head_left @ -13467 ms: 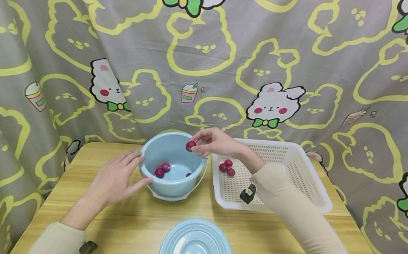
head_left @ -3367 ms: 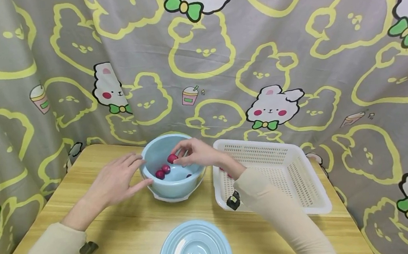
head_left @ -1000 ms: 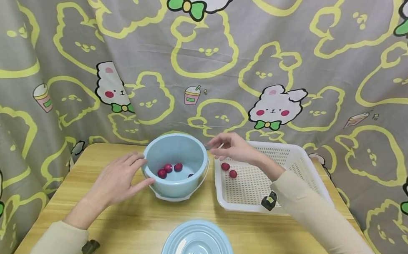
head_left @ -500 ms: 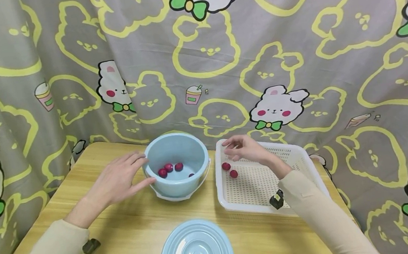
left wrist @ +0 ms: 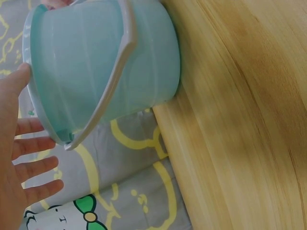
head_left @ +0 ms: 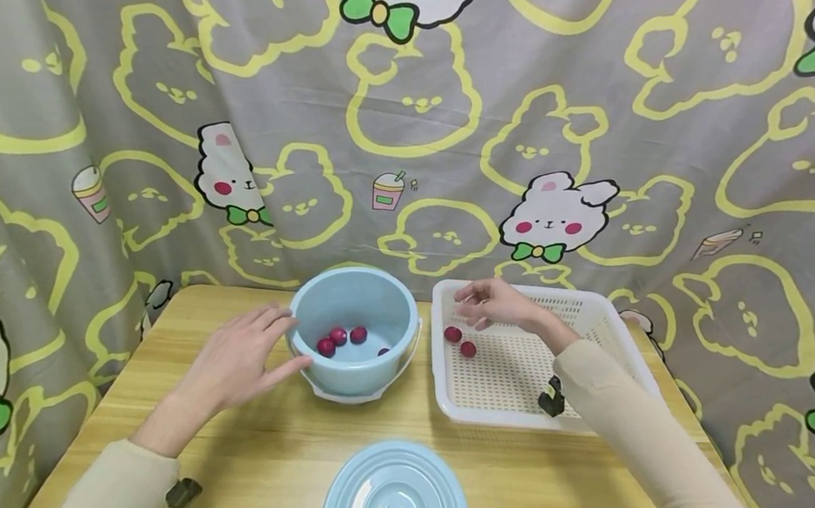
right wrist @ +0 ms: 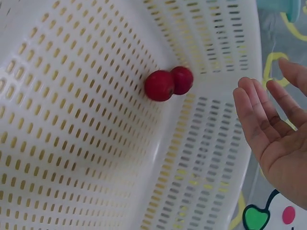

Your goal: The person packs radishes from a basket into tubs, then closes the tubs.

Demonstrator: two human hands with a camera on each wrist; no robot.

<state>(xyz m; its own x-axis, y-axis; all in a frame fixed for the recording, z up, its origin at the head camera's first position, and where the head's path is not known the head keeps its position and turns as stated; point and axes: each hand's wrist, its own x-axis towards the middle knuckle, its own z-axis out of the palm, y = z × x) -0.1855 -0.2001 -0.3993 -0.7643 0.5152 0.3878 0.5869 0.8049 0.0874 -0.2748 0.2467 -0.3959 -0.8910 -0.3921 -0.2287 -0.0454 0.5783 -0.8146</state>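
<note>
My left hand [head_left: 246,356] is at the left rim of a light blue bucket [head_left: 361,376], fingers and thumb spread; in the left wrist view the thumb touches the rim [left wrist: 29,86]. Several small, round, dark red fruits [head_left: 338,336] lie on the bucket's bottom, one mostly hidden by the near wall. My right hand [head_left: 500,304] hovers over the back left of a white perforated plastic basket [head_left: 463,413], its fingers loosely bent and holding nothing. Two red fruits [right wrist: 159,86] lie in the basket's corner, close together, apart from the fingers.
A round light blue lid [head_left: 393,507] with a knob lies on the wooden table [head_left: 251,473] in front of the bucket. The bucket's white handle [left wrist: 108,91] hangs down against its side. A patterned grey curtain [head_left: 429,176] hangs behind the table.
My right hand earlier held a red fruit over the bucket; that fruit now lies inside. The hand has since moved right, over the basket, where fewer fruits show. My left hand stayed at the rim.
</note>
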